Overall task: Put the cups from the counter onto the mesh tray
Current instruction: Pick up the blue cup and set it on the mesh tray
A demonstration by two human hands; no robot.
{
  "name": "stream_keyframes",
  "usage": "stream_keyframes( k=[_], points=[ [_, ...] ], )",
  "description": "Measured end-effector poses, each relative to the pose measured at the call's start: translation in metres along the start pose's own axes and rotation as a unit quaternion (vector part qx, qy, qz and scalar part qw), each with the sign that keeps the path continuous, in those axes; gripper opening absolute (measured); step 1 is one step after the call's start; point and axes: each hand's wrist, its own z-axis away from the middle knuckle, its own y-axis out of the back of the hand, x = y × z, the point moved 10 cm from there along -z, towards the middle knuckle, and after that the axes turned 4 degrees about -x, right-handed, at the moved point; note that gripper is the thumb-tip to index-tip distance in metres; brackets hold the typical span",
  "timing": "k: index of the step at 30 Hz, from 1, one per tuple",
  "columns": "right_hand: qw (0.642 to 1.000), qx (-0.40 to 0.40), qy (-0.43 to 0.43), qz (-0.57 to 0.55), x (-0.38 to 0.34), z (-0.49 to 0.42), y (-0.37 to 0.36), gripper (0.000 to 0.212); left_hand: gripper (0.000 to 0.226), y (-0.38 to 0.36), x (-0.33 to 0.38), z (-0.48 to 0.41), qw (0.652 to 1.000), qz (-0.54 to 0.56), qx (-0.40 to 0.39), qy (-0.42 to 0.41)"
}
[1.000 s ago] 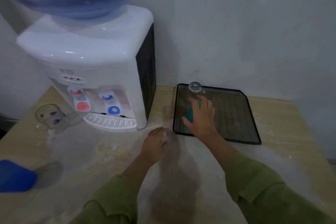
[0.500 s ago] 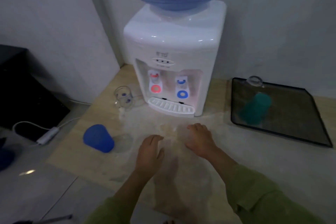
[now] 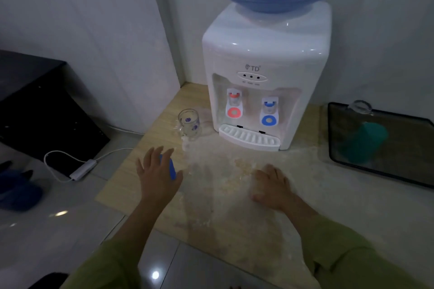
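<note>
A blue plastic cup [image 3: 172, 169] stands near the counter's left edge, mostly hidden behind my left hand [image 3: 156, 171]. That hand hovers at it with fingers spread, and I cannot tell if it touches. A clear glass mug [image 3: 189, 123] with purple flowers stands beside the dispenser. On the dark mesh tray [image 3: 399, 172] at the right, a teal cup [image 3: 366, 145] lies tilted. A small clear glass [image 3: 360, 107] sits at the tray's back edge. My right hand [image 3: 270, 185] rests flat on the counter, holding nothing.
A white water dispenser [image 3: 263, 58] with a blue bottle stands at the back of the wooden counter [image 3: 225, 195]. Its drip tray [image 3: 249, 139] juts forward. Left of the counter the floor drops away, with a white power strip [image 3: 83, 169] and a black cabinet [image 3: 35, 101].
My right hand left the teal cup on the tray and drew back onto the counter. My left hand moved left to the blue cup. The view swung left.
</note>
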Motion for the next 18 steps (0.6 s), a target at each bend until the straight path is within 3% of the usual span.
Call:
stream_keyframes(
  k=[4,10,15,18],
  points=[
    [1.0,-0.008,0.003,-0.003,-0.001,0.0,-0.001,0.068,0.07,-0.013,-0.017,-0.003,0.997,0.009,-0.066,0.047],
    [1.0,-0.029,-0.011,0.003,0.008,-0.006,-0.007,0.073,0.068,-0.008,-0.003,-0.007,0.996,0.063,-0.045,0.035],
    [0.998,0.044,0.016,-0.033,-0.006,-0.005,0.018,0.053,0.065,-0.006,0.051,-0.017,0.966,0.256,-0.033,0.014],
    [0.976,0.096,0.054,-0.19,-0.017,0.009,0.047,0.038,0.062,-0.009,0.093,-0.019,0.935,0.353,-0.036,-0.022]
  ],
)
